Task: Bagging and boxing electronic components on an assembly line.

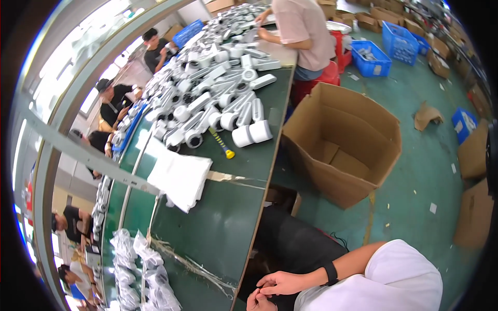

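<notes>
My right hand [285, 283], with a black band at its wrist, meets my left hand [261, 302] at the table's near edge, low in the view. The fingers of both are curled and pressed together at the tips. Whatever lies between them, if anything, is too small to make out. The green tabletop [212, 228] is beside them. On it lie a stack of white bags or sheets [181, 173], a yellow and black handled tool [223, 144] and a white cylinder with a grey band [252, 135]. Plastic-wrapped parts [154, 282] sit at the lower left.
A large heap of white and grey plastic parts [218, 78] covers the table's far part. An open cardboard box [342, 150] stands on the floor to the right. Blue crates [371, 59] are farther back. A person in pink [303, 36] and several others work around the table.
</notes>
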The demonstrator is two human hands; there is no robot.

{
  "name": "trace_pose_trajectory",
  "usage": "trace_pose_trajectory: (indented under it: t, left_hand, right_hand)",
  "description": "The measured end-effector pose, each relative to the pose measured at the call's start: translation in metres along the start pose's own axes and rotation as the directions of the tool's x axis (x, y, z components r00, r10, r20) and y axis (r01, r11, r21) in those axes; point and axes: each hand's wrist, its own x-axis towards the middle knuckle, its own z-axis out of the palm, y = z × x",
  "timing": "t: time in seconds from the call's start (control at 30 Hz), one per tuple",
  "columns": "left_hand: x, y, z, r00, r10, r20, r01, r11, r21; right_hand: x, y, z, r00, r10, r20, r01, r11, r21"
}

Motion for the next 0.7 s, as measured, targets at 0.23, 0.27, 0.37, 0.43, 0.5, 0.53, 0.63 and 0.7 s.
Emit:
trace_pose_trajectory:
  t: [0.23, 0.27, 0.37, 0.43, 0.5, 0.53, 0.63, 0.7]
  left_hand:
    - [0.007, 0.001, 0.009, 1.000, -0.015, 0.017, 0.014, 0.999, 0.049]
    - [0.010, 0.000, 0.011, 0.997, -0.074, 0.013, 0.074, 0.997, -0.008]
    - [0.016, -0.002, 0.003, 0.956, -0.292, 0.037, 0.294, 0.945, -0.141]
    - [0.017, 0.001, 0.009, 0.940, -0.340, -0.004, 0.335, 0.928, -0.164]
    - [0.019, 0.008, 0.016, 0.947, -0.321, 0.025, 0.321, 0.939, -0.120]
    - [0.020, 0.012, 0.017, 0.954, -0.298, 0.027, 0.299, 0.949, -0.099]
    - [0.024, -0.007, 0.004, 0.969, -0.242, 0.058, 0.246, 0.966, -0.080]
    - [0.026, -0.014, 0.000, 0.975, -0.198, 0.103, 0.209, 0.971, -0.115]
  right_hand:
    - [-0.008, -0.010, -0.012, 0.992, -0.105, 0.075, 0.102, 0.994, 0.043]
    - [-0.008, -0.010, -0.012, 0.988, -0.123, 0.090, 0.124, 0.992, -0.015]
    - [-0.003, -0.007, -0.009, 0.959, -0.281, 0.020, 0.282, 0.953, -0.113]
    - [-0.002, -0.007, -0.011, 0.942, -0.336, 0.021, 0.331, 0.914, -0.236]
    - [-0.002, -0.007, -0.014, 0.939, -0.343, -0.032, 0.323, 0.908, -0.266]
    - [-0.002, -0.007, -0.013, 0.938, -0.341, -0.055, 0.309, 0.898, -0.313]
    - [-0.002, -0.007, -0.012, 0.954, -0.292, -0.067, 0.269, 0.934, -0.235]
    - [-0.002, -0.004, -0.009, 0.953, -0.292, -0.082, 0.265, 0.934, -0.239]
